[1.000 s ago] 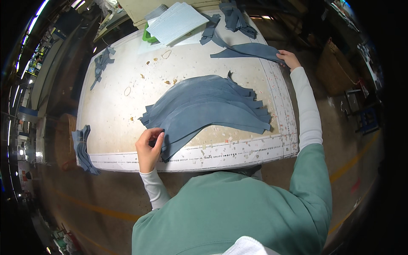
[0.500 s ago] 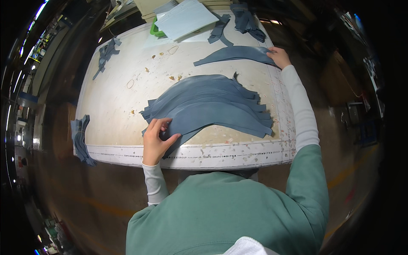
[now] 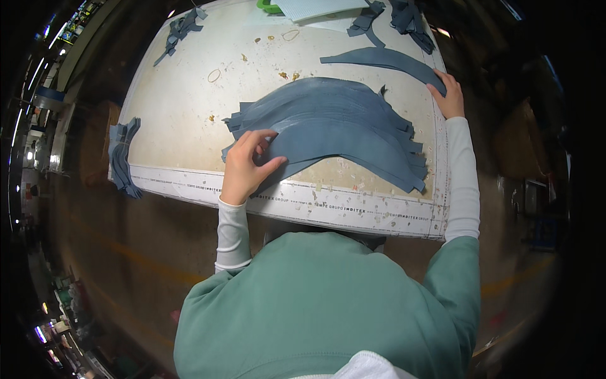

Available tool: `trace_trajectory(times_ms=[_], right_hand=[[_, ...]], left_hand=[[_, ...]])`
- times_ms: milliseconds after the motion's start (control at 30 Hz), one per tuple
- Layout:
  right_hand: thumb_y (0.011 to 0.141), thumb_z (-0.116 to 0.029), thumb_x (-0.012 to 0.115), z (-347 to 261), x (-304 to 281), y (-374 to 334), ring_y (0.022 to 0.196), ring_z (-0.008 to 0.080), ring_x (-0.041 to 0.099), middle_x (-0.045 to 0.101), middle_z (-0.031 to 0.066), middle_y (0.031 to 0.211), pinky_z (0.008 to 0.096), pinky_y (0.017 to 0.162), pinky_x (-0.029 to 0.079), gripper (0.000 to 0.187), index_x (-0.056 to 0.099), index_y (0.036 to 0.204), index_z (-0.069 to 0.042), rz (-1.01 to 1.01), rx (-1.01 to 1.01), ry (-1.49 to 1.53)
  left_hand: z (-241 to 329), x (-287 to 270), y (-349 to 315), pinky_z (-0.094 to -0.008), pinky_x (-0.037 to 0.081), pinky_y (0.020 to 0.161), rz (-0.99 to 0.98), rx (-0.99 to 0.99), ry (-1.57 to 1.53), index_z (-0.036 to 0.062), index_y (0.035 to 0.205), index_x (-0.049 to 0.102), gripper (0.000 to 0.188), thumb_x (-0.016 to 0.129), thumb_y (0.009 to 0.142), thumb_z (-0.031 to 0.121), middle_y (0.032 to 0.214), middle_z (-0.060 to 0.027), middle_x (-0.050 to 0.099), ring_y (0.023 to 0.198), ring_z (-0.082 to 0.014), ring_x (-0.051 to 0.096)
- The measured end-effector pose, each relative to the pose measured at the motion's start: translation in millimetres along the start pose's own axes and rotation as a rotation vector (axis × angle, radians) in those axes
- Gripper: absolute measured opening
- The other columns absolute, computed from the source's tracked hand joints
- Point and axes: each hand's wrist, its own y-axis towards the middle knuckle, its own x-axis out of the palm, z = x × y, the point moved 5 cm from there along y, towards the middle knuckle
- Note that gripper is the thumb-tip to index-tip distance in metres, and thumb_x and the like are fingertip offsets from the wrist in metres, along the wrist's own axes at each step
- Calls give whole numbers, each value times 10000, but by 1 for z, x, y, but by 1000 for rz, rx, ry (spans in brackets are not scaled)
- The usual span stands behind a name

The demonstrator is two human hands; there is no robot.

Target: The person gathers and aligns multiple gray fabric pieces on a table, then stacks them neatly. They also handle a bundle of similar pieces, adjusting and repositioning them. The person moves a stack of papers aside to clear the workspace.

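Observation:
A fanned pile of curved blue-grey sheet pieces [image 3: 341, 120], leather-like or fabric, lies overlapped at the near middle of the table. My left hand [image 3: 246, 165] rests at the pile's left end, thumb spread from its bent fingers, with the front piece's edge beside the thumb. Farther off, a separate curved blue strip [image 3: 379, 58] lies near the table's right side. At that strip's right end is my right hand [image 3: 449, 96], its thumb and fingers around the tip. Its outer fingers partly hide the contact.
The pale table [image 3: 170, 114] has a printed white border. A banded blue bundle [image 3: 124, 158] hangs over its left edge. More blue bundles lie at the far left [image 3: 180, 33] and far right [image 3: 410, 24]. White sheets [image 3: 322, 11] and a green object [image 3: 268, 6] sit at the back.
The view has shifted, so the table sits higher and turned in the picture. My right thumb and index finger look farther apart at the strip's end. My left hand stays at the pile.

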Motion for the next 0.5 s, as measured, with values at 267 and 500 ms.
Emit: trace_trajectory(times_ms=[267,500], right_hand=[[838,-173,724,-130,-80,-51,898,252,634,675,88,921,336,820,500,176,701,980,-72,-30,-178,337],[769,-132,766,-210,-91,-137,800,257,608,602,83,846,346,734,498,201,634,887,-37,-335,-47,430]], left_hand=[[-13,1,-5,-248,459,587,19,-95,-137,26,959,689,174,753,801,64,779,-51,621,615,-112,539],[-15,0,-17,-222,443,565,-131,-187,-175,13,922,681,110,725,834,63,760,-35,627,603,-79,547]])
